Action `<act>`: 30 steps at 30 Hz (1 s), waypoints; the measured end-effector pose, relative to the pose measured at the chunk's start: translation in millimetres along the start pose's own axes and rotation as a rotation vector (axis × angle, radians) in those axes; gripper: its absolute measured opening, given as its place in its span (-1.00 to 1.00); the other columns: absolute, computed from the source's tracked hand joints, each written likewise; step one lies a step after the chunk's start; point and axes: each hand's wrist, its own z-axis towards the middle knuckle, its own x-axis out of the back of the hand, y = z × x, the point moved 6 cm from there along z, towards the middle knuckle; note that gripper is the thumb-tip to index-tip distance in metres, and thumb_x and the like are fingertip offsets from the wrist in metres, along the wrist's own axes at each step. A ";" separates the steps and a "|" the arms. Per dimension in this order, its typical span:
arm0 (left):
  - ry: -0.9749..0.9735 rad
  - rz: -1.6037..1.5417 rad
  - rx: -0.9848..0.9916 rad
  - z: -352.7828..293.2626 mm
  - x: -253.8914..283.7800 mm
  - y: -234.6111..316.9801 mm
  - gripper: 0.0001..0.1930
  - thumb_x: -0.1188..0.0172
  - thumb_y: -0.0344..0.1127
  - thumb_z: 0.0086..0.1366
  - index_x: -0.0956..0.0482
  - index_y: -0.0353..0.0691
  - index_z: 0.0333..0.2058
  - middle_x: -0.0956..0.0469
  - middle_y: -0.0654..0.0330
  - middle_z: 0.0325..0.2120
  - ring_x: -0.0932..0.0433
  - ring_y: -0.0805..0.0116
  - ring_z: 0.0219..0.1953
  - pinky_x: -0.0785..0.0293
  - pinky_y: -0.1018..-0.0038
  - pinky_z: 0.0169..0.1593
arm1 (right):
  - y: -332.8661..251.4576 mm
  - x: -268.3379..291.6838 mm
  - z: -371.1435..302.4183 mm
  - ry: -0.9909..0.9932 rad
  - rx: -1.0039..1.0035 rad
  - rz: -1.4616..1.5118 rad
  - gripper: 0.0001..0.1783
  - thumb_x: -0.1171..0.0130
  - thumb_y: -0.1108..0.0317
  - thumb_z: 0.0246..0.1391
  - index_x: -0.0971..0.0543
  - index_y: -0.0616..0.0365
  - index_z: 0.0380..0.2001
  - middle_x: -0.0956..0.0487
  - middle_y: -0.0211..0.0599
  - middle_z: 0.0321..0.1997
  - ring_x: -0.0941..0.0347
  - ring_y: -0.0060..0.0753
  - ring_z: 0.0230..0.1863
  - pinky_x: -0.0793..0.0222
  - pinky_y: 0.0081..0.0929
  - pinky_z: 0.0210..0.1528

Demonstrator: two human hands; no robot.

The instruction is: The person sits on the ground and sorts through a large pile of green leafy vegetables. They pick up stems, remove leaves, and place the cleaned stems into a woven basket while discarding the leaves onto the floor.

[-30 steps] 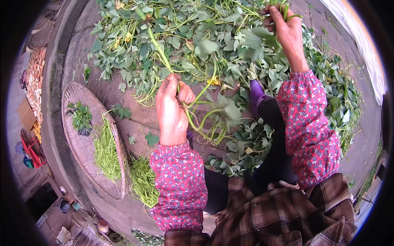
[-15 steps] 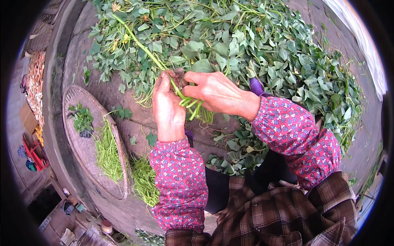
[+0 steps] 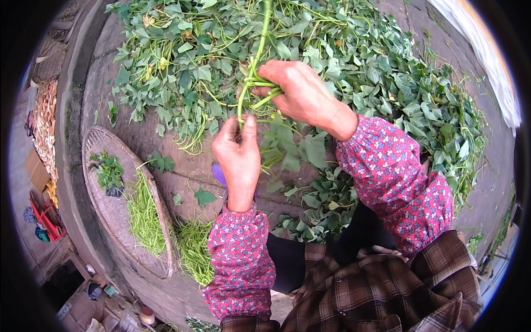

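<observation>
Green vine (image 3: 264,34) was pinched btwn thumb & fingers of L hand (image 3: 240,154), nearly closed; short stems (image 3: 262,84) were gripped in curled R hand (image 3: 307,98), alongside. Vine was held over leafy pile (image 3: 387,102), long axis approx. vert. in view, far end pointed away from body.

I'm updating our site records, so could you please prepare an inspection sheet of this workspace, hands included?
Surface: paved ground, a few loose leaves on it.
Job's things: long green vine, held up; thin green stems in the woven tray, a second pile beside it.
Clutter: leafy vines spread widely.
Hands: left hand pinches the long green vine; right hand grips a few stalks next to it.
Cables: nothing seen.
Surroundings: white sheet upper right; red object far left, kind unclear.
</observation>
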 end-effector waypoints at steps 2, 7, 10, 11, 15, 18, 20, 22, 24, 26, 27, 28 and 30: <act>0.031 -0.138 0.044 0.5 2.8 1.7 -0.83 -0.04 -0.33 0.22 -0.44 -0.31 -0.48 -0.32 0.41 -0.68 -0.20 0.68 -0.62 -0.13 0.69 -0.55 | 6.6 -4.2 -3.3 -0.086 -0.004 -0.048 -0.86 -0.02 0.56 -0.32 -0.45 0.23 -0.53 -0.47 -0.08 -0.53 -0.42 0.03 -0.44 -0.34 -0.16 -0.46; -0.059 -0.560 0.285 -10.3 -6.9 -4.9 -0.73 0.06 -0.23 0.29 -0.40 -0.29 -0.51 -0.18 0.43 -0.75 -0.10 0.65 -0.69 -0.11 0.66 -0.59 | 23.8 -0.5 -3.6 -0.018 0.059 -0.245 -0.80 0.01 0.62 -0.42 -0.45 0.19 -0.56 -0.49 -0.15 -0.54 -0.46 -0.06 -0.49 -0.39 -0.24 -0.50; -0.143 -0.670 0.407 -11.3 -22.8 -5.5 -0.76 0.08 -0.20 0.29 -0.37 -0.24 -0.46 -0.10 0.43 -0.77 -0.05 0.59 -0.71 -0.10 0.59 -0.58 | 35.2 -2.2 -0.9 -0.020 0.032 -0.403 -0.68 0.00 0.63 -0.42 -0.46 0.15 -0.43 -0.49 -0.21 -0.49 -0.46 -0.14 -0.45 -0.40 -0.31 -0.46; -0.144 -0.710 0.427 -10.6 -24.0 -2.0 -0.76 0.08 -0.19 0.29 -0.36 -0.22 -0.47 -0.10 0.43 -0.76 -0.05 0.60 -0.71 -0.10 0.60 -0.59 | 44.2 -7.0 -2.1 -0.022 -0.004 -0.441 -0.65 0.00 0.63 -0.41 -0.47 0.13 -0.40 -0.50 -0.21 -0.47 -0.47 -0.14 -0.43 -0.41 -0.32 -0.44; -0.068 -0.781 0.342 -19.4 4.4 6.9 -0.77 0.07 -0.18 0.28 -0.33 -0.17 -0.49 -0.08 0.45 -0.75 -0.08 0.61 -0.69 -0.06 0.63 -0.61 | 139.3 57.8 -14.2 0.130 -0.465 -0.681 -0.76 -0.01 0.45 -0.13 -0.54 0.09 -0.32 -0.55 -0.13 -0.44 -0.51 -0.16 -0.39 -0.42 -0.29 -0.31; -0.038 -0.769 0.335 -16.3 21.3 2.4 -0.77 0.05 -0.16 0.27 -0.38 -0.16 -0.46 -0.23 0.41 -0.70 -0.20 0.59 -0.65 -0.19 0.61 -0.57 | 125.2 68.8 -10.3 0.015 -0.507 -0.198 -0.80 0.06 0.33 0.07 -0.51 0.20 -0.39 -0.55 -0.23 -0.49 -0.48 -0.42 -0.50 -0.37 -0.45 -0.46; -0.027 -0.795 0.352 -15.2 18.6 -3.0 -0.77 0.04 -0.15 0.26 -0.40 -0.17 -0.45 -0.26 0.40 -0.68 -0.22 0.58 -0.63 -0.21 0.60 -0.56 | 82.9 45.0 -5.6 -0.016 -0.482 0.239 -0.78 0.06 0.35 0.07 -0.50 0.26 -0.38 -0.55 -0.23 -0.50 -0.46 -0.45 -0.52 -0.35 -0.49 -0.47; -0.046 -0.833 0.377 -17.3 15.4 -13.1 -0.77 0.03 -0.15 0.26 -0.40 -0.17 -0.45 -0.27 0.40 -0.68 -0.24 0.57 -0.62 -0.23 0.59 -0.54 | 44.5 10.2 -1.9 -0.058 -0.376 0.518 -0.78 0.04 0.36 0.06 -0.51 0.31 -0.38 -0.54 -0.20 -0.52 -0.43 -0.41 -0.53 -0.35 -0.46 -0.44; -0.025 -0.837 0.391 -17.0 12.7 -14.8 -0.77 0.04 -0.15 0.26 -0.40 -0.17 -0.46 -0.25 0.41 -0.69 -0.21 0.56 -0.63 -0.19 0.59 -0.55 | 24.5 -16.3 -0.3 -0.154 -0.332 0.510 -0.79 0.04 0.35 0.06 -0.48 0.31 -0.40 -0.52 -0.21 -0.54 -0.41 -0.43 -0.53 -0.35 -0.46 -0.44; -0.044 -0.896 0.379 -13.1 11.7 -10.6 -0.73 0.08 -0.14 0.29 -0.37 -0.20 -0.48 -0.15 0.40 -0.74 -0.10 0.59 -0.68 -0.11 0.60 -0.56 | 19.2 -32.7 0.6 -0.153 -0.295 0.547 -0.78 0.01 0.32 0.05 -0.44 0.31 -0.47 -0.46 -0.15 -0.62 -0.41 -0.35 -0.54 -0.33 -0.37 -0.44; -0.039 -0.906 0.387 -12.5 11.6 -10.1 -0.73 0.09 -0.14 0.29 -0.37 -0.20 -0.47 -0.14 0.41 -0.75 -0.10 0.59 -0.68 -0.10 0.60 -0.57 | 9.3 -27.2 0.7 -0.183 -0.421 0.682 -0.76 -0.04 0.30 0.01 -0.42 0.32 -0.46 -0.41 -0.08 -0.66 -0.40 -0.18 -0.59 -0.29 -0.31 -0.49; -0.034 -0.915 0.395 -12.3 11.5 -9.3 -0.73 0.09 -0.14 0.29 -0.37 -0.20 -0.47 -0.14 0.41 -0.75 -0.10 0.59 -0.68 -0.10 0.61 -0.57 | 12.8 -24.9 2.4 -0.126 -0.315 0.554 -0.81 -0.04 0.36 -0.03 -0.42 0.32 -0.45 -0.41 -0.07 -0.68 -0.40 -0.15 -0.62 -0.29 -0.31 -0.52; -0.062 -0.967 0.413 -13.9 9.8 -9.2 -0.73 0.09 -0.14 0.29 -0.36 -0.20 -0.47 -0.13 0.42 -0.75 -0.10 0.59 -0.68 -0.09 0.61 -0.59 | 21.4 -22.8 3.2 -0.076 -0.129 0.272 -0.87 -0.04 0.45 -0.12 -0.42 0.30 -0.46 -0.41 -0.05 -0.70 -0.40 -0.09 -0.64 -0.29 -0.28 -0.56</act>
